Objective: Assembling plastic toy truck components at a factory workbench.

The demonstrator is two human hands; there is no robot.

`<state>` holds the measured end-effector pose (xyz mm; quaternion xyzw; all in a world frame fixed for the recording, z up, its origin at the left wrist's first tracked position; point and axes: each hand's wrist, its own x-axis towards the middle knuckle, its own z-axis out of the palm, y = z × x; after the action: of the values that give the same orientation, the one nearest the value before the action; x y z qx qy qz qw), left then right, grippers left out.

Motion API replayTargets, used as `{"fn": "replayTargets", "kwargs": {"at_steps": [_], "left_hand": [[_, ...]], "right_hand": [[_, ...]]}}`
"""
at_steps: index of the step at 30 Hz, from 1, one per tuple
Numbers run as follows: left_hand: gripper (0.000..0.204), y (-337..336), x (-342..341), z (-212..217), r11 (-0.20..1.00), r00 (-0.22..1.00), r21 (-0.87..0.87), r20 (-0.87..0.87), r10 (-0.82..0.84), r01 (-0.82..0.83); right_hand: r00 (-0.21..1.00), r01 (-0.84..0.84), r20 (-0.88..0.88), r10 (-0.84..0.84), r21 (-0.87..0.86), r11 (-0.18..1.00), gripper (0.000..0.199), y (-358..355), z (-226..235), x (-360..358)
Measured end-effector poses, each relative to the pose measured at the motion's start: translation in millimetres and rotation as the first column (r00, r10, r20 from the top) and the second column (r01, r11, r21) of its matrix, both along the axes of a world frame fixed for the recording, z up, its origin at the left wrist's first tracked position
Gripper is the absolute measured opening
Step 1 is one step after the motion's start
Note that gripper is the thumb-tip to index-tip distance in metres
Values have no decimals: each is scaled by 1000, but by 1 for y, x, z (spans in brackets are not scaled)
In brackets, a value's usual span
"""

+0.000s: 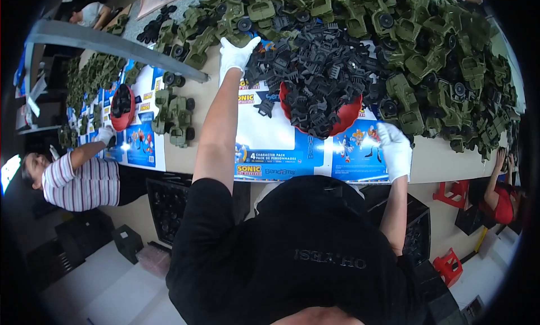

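Across the long bench (433, 162) lie blue printed cardboard sheets (281, 148), and we look down on them from above. Our left hand (236, 52), in a white glove, reaches far forward with its fingers spread open, resting on the near edge of the heap of black plastic parts (315, 72); it clamps nothing that we can see. Our right hand (395, 148), also in a white glove, lies flat and open on the cardboard just beside one red bowl (346, 120), which is heaped over with the same black parts. These parts are far too many for us to count. Behind and to the right of them sprawls a big pile of green toy trucks (427, 49), dozens at least. To our left stand two more green trucks (175, 114) side by side, near a second red bowl (122, 107). One person in a striped shirt (84, 181) works there, with one gloved hand on the bench. Another person in red (498, 198) sits at the right end. Two red stools (453, 266) stand on the floor.
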<state>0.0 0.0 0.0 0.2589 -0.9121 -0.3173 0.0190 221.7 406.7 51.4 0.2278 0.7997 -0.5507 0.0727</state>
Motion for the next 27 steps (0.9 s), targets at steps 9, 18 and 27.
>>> {"fn": "replayTargets", "kwargs": {"at_steps": [9, 18, 27], "left_hand": [[85, -25, 24, 9, 983, 995, 177, -94, -26, 42], [96, -13, 202, 32, 991, 976, 129, -217, -14, 43], [105, 48, 284, 11, 1000, 959, 14, 281, -27, 24]], "right_hand": [[969, -148, -148, 198, 293, 945, 20, -21, -2, 12], [853, -433, -60, 519, 474, 767, 21, -50, -8, -10], [884, -446, 35, 465, 357, 821, 28, -70, -47, -20]]}}
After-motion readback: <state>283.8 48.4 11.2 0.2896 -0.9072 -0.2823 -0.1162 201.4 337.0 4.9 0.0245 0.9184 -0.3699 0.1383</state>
